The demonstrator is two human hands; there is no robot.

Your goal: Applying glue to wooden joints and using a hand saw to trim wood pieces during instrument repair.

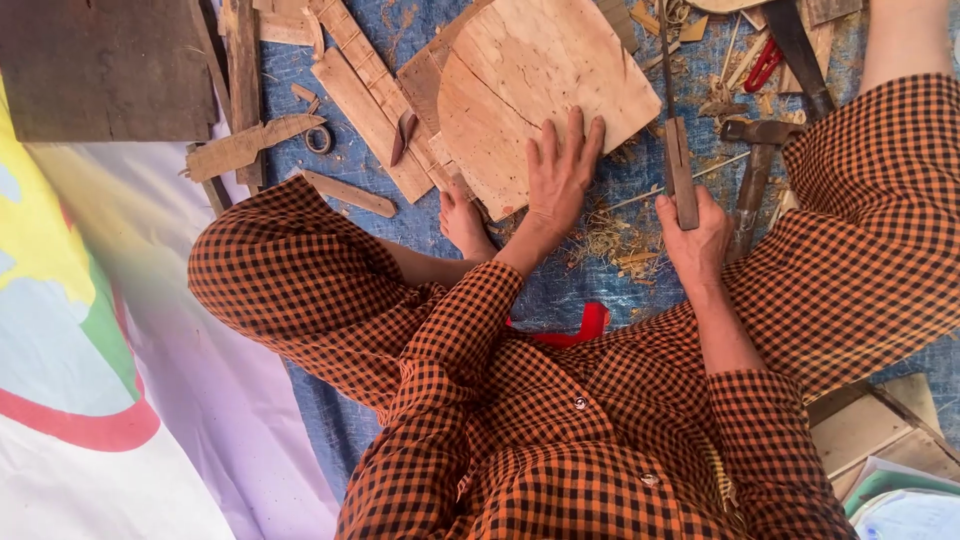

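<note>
At ten o'clock a cut wooden piece [250, 147] lies on the blue tarp [420, 215] beside a long plank [365, 100]. At twelve o'clock the left hand [560, 175] lies flat, fingers spread, pressing down a rounded wooden board [520, 80], a bare foot [463, 222] just beside its edge. At one o'clock the right hand [695, 235] is clenched around a wooden-handled blade [678, 150], with a hammer [755, 165] just beside it.
</note>
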